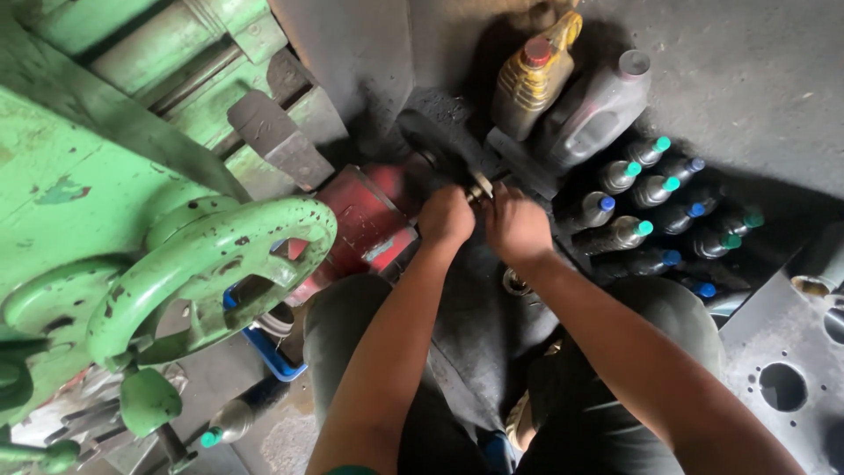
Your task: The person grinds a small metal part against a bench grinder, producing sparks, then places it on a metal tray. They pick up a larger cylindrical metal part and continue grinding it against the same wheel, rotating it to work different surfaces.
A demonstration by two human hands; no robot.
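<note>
The small round metal part [480,186] sits at twelve o'clock from the person, gripped between both hands — left hand [446,215] and right hand [517,227] closed on it, work apparently midway — capped bottles [655,198] at two o'clock untouched.

A small round brass-coloured metal part [479,186] sits between both hands, above the dark floor

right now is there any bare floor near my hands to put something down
Bare grey floor lies upper right, past the grey jug. A second patch sits between the green machine and the yellow oil bottle. It is crowded by the left hand and right hand: capped bottles on the right, red block on the left.
</note>
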